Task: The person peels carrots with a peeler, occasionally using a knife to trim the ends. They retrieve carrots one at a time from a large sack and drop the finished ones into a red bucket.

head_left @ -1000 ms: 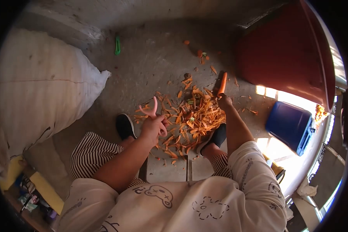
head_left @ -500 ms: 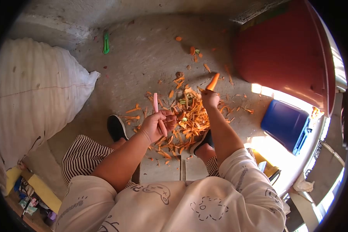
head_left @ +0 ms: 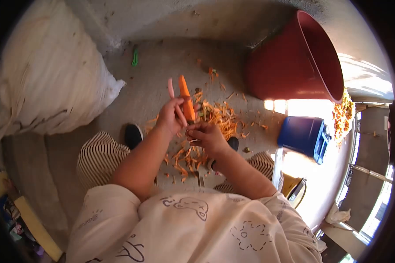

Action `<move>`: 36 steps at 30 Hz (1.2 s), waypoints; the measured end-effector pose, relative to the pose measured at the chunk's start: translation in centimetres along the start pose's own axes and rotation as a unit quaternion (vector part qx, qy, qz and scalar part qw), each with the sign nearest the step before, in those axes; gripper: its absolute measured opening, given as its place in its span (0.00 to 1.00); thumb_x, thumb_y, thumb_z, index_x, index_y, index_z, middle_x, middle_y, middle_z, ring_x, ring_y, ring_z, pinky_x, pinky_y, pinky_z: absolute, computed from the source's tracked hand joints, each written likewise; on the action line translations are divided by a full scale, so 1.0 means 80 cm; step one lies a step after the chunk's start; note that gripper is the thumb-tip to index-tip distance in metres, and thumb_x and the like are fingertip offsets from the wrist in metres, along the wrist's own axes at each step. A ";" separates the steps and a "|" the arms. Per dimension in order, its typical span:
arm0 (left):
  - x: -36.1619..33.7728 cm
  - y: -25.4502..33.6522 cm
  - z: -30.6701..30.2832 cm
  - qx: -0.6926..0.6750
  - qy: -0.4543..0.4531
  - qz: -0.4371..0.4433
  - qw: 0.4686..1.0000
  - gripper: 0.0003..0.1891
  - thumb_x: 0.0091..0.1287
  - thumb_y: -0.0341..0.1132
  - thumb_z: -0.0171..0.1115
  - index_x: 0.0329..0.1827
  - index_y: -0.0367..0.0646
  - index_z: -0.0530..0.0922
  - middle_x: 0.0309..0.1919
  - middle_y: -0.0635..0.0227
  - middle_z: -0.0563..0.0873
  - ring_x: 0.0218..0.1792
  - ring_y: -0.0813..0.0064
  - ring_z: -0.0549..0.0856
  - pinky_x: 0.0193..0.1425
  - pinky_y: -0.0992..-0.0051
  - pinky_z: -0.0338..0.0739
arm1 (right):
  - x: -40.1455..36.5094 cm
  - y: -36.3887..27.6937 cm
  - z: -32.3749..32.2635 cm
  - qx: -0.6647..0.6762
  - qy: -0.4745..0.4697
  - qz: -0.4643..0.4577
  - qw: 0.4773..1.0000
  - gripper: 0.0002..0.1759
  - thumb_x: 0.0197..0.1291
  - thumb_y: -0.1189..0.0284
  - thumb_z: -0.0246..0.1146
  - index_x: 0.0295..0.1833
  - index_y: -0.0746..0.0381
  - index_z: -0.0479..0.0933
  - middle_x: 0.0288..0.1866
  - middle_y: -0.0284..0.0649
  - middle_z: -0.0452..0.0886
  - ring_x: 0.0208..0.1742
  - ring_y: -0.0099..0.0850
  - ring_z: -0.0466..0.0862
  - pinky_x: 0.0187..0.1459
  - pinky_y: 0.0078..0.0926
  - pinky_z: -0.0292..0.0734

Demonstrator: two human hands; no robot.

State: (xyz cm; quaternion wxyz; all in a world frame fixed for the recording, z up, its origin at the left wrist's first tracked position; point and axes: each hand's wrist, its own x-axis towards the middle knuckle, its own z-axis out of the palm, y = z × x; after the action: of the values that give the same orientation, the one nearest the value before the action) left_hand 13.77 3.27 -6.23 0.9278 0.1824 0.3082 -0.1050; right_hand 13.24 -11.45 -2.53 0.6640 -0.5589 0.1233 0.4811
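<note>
Orange and tapered, a carrot (head_left: 187,105) lay in the left hand (head_left: 169,117) at the centre of what we saw, its narrower end pointing away from the body. We saw that hand's fingers bent around the carrot, closed far enough to keep it, along with a slim pink tool (head_left: 171,87) lying just beside it. Near the carrot's lower end, the right hand (head_left: 208,138) had its fingers curled in, the tips close together; we could not tell whether they touched the carrot or gripped anything. Beneath both hands we saw orange peelings (head_left: 221,120) strewn over a grey floor (head_left: 153,72), between two dark shoes (head_left: 133,136). To the right of the picture we made out a tilted red tub (head_left: 276,70) and a blue container (head_left: 298,131); to the left, a bulging white sack (head_left: 57,79).
</note>
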 end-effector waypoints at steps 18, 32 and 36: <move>-0.187 0.007 0.020 0.418 -0.138 0.117 0.890 0.18 0.61 0.34 0.48 0.53 0.36 0.67 0.36 0.66 0.77 0.38 0.78 0.76 0.38 0.81 0.72 | -0.135 -0.032 0.031 0.011 -0.088 -0.218 0.972 0.12 0.49 0.74 0.58 0.40 0.65 0.70 0.29 0.36 0.75 0.22 0.18 0.71 0.21 0.12 0.64; -0.261 0.013 -0.006 0.226 -0.096 -0.102 0.964 0.21 0.61 0.36 0.49 0.56 0.39 0.63 0.32 0.64 0.76 0.29 0.78 0.78 0.30 0.79 0.76 | -0.167 -0.003 -0.024 -0.534 0.167 -0.205 0.803 0.18 0.54 0.76 0.52 0.52 0.65 0.66 0.28 0.38 0.75 0.23 0.22 0.74 0.23 0.20 0.70; -0.262 0.004 -0.003 0.266 -0.070 -0.079 0.958 0.20 0.62 0.37 0.47 0.56 0.40 0.63 0.31 0.66 0.75 0.27 0.79 0.76 0.29 0.78 0.75 | -0.191 -0.012 -0.017 -0.456 0.209 -0.255 0.826 0.16 0.50 0.78 0.55 0.47 0.66 0.72 0.28 0.37 0.75 0.23 0.20 0.74 0.23 0.19 0.70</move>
State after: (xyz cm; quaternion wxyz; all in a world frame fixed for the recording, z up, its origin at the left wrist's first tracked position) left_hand -2.81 5.42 6.45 0.8535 0.3902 0.2172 -0.2686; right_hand 6.75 -20.23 8.31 0.3908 -0.8969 -0.1216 0.1675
